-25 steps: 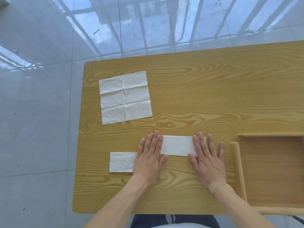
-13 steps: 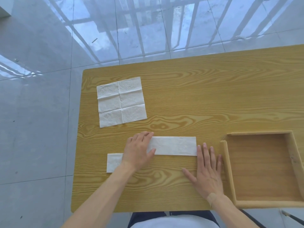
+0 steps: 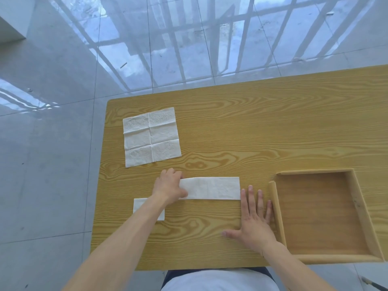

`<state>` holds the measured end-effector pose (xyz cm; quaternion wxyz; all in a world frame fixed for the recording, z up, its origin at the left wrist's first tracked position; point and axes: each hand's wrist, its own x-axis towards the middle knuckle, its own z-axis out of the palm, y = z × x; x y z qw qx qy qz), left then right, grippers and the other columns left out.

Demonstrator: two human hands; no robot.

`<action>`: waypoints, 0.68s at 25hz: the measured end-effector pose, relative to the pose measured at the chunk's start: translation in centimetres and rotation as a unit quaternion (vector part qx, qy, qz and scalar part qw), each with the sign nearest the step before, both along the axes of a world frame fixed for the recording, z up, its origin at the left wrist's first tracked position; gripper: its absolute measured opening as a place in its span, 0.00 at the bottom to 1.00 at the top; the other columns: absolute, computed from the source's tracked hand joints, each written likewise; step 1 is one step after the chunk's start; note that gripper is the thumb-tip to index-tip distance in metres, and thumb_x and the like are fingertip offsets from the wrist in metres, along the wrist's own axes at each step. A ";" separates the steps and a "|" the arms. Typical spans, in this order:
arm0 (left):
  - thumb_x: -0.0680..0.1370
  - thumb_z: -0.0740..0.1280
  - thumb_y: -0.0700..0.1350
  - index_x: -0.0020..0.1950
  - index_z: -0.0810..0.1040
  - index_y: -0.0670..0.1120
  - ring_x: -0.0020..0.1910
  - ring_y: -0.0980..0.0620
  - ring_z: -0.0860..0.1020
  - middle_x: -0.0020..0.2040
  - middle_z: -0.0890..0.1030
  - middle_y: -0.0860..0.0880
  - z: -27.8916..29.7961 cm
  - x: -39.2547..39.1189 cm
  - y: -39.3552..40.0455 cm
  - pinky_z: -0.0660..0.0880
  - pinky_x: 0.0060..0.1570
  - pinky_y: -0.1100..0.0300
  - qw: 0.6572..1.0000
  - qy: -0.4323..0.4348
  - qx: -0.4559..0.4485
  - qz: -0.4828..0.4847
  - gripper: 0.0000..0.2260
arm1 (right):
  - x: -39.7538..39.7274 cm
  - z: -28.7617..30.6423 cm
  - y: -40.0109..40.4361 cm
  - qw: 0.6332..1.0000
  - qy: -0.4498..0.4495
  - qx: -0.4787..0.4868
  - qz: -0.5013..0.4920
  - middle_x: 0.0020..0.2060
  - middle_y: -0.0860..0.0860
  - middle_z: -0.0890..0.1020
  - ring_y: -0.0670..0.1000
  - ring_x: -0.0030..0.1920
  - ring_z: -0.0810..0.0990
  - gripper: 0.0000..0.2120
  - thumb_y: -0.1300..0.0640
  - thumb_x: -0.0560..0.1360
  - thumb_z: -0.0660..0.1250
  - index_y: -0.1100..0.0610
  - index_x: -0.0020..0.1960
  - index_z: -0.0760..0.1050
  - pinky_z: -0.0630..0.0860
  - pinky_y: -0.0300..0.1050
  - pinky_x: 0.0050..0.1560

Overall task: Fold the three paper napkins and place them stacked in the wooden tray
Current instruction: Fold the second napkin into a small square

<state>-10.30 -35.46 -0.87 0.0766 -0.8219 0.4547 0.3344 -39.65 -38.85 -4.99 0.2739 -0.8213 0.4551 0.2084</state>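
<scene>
Napkin folded into a long strip [image 3: 212, 188] lies flat on the wooden surface [image 3: 241, 131], near its front edge. The left hand [image 3: 169, 185] covers the strip's left end, its fingers curled over the paper's edge; whether they pinch it I cannot tell. The right hand [image 3: 253, 219] rests palm down on the bare wood, fingers spread and straight, holding nothing, just below the strip's right corner and just beside the left wall of the wooden tray [image 3: 278, 211]. A second folded napkin [image 3: 140, 206] lies partly under the left forearm, near the strip's lower left. A third napkin [image 3: 151, 137] lies unfolded and creased, farther back on the left.
</scene>
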 end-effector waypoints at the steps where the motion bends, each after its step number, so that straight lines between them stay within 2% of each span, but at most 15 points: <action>1: 0.68 0.72 0.50 0.54 0.74 0.51 0.54 0.49 0.70 0.50 0.70 0.53 0.0 -0.1 0.3 0.71 0.48 0.53 1.000 0.015 -0.013 0.023 0.16 | 0.0 0.0 0.0 1.000 -0.001 0.002 0.000 0.75 0.51 0.26 0.58 0.74 0.23 0.67 0.14 0.55 0.48 0.53 0.75 0.24 0.20 0.60 0.68; 4: 0.69 0.72 0.44 0.44 0.75 0.47 0.40 0.50 0.74 0.42 0.75 0.51 0.5 -0.5 1.4 0.73 0.38 0.53 0.971 0.134 -0.093 0.176 0.08 | 0.0 0.2 0.0 1.000 -0.002 -0.004 0.004 0.75 0.51 0.24 0.58 0.73 0.22 0.67 0.14 0.55 0.47 0.53 0.75 0.23 0.20 0.61 0.67; 8: 0.70 0.74 0.43 0.42 0.76 0.46 0.27 0.55 0.72 0.31 0.74 0.54 2.7 -1.1 1.8 0.72 0.27 0.60 0.911 0.230 -0.154 0.307 0.07 | 0.0 0.7 -0.1 1.000 -0.006 -0.002 0.006 0.74 0.51 0.23 0.58 0.72 0.21 0.66 0.14 0.55 0.46 0.54 0.74 0.22 0.19 0.61 0.67; 11: 0.70 0.76 0.43 0.41 0.77 0.48 0.27 0.59 0.76 0.30 0.77 0.60 4.3 -2.1 1.4 0.75 0.28 0.62 0.890 0.270 -0.186 0.318 0.08 | 0.0 0.8 -0.1 1.000 -0.010 -0.001 0.004 0.74 0.51 0.23 0.58 0.73 0.21 0.66 0.14 0.55 0.46 0.54 0.74 0.21 0.21 0.62 0.69; 17: 0.72 0.74 0.42 0.45 0.77 0.45 0.31 0.58 0.80 0.40 0.79 0.51 5.0 -5.7 -0.8 0.77 0.29 0.61 0.894 0.298 -0.182 0.280 0.07 | 0.0 0.7 0.0 1.000 -0.017 0.001 0.000 0.74 0.51 0.24 0.58 0.73 0.21 0.66 0.15 0.56 0.49 0.54 0.74 0.22 0.27 0.65 0.72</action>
